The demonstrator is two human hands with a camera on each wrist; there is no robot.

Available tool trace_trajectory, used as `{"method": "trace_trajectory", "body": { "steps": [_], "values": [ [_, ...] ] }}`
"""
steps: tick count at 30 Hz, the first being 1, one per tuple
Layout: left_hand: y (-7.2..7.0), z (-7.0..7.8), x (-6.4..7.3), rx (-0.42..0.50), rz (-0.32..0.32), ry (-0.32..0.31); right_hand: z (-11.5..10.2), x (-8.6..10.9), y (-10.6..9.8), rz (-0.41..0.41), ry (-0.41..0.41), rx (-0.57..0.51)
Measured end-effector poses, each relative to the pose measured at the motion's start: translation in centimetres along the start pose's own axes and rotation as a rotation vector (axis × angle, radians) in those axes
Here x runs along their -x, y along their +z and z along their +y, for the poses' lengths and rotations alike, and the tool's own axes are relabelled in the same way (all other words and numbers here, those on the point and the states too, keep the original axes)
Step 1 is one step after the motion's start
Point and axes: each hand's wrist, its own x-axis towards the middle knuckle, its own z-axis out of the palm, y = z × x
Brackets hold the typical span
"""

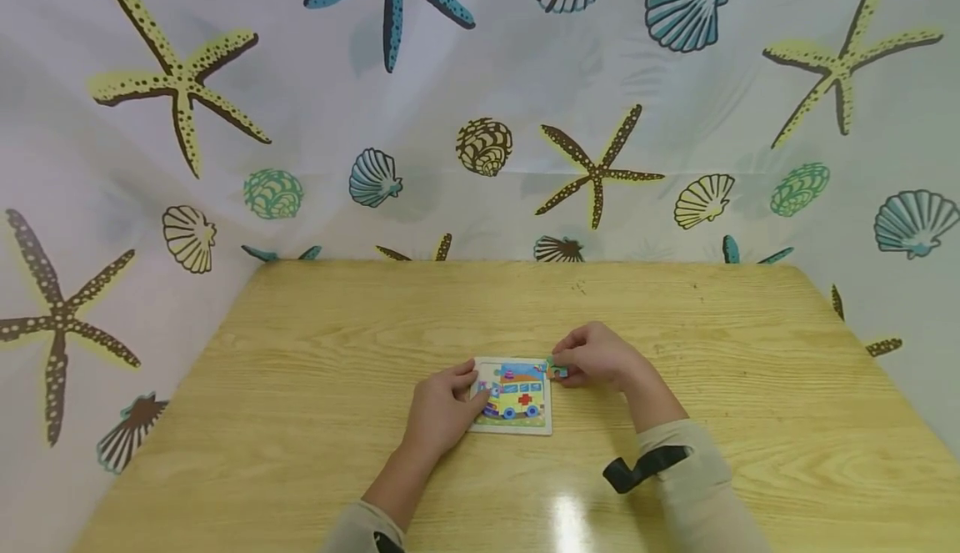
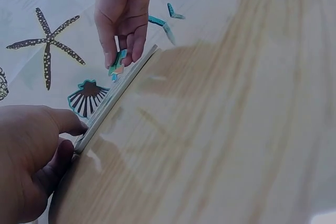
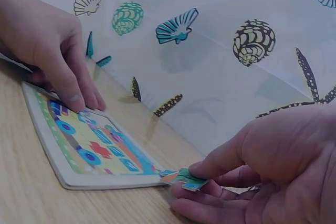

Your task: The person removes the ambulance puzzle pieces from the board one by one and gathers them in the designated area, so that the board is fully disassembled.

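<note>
A small framed jigsaw puzzle [image 1: 517, 394] lies on the wooden table, picturing a yellow ambulance with a red cross [image 3: 100, 149]. At its upper left corner, a pale patch shows inside the frame. My left hand [image 1: 441, 407] holds the puzzle's left side, thumb over the picture and fingers along the outer edge. Between thumb and fingers, my right hand [image 1: 597, 354] pinches a green, blue and orange puzzle piece [image 3: 185, 179] just beyond the upper right corner. In the left wrist view the same piece [image 2: 117, 65] hangs over the frame's far end.
The light wooden table [image 1: 337, 353] spreads around the puzzle on all sides. A white cloth [image 1: 435, 111] printed with starfish and shells rises behind it and at both sides. A black strap [image 1: 645, 468] circles the right sleeve, its loose end sticking out.
</note>
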Motion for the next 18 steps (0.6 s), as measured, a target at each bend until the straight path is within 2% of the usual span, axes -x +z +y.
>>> {"method": "trace_trajectory", "body": {
  "steps": [4, 10, 14, 18],
  "values": [
    [0.1, -0.1, 0.1, 0.007, 0.006, 0.005, 0.2, 0.4, -0.5, 0.051, -0.008, 0.073],
    [0.0, -0.1, 0.3, -0.006, 0.031, 0.006, -0.3, 1.0, -0.5, 0.151, -0.016, 0.270],
    [-0.1, -0.1, 0.5, -0.015, 0.040, 0.009, -0.3, 1.1, -0.4, 0.174, -0.016, 0.352],
    [-0.1, -0.2, 0.4, -0.016, 0.047, 0.018, -0.5, 1.0, -0.3, 0.205, -0.060, 0.475]
  ]
}}
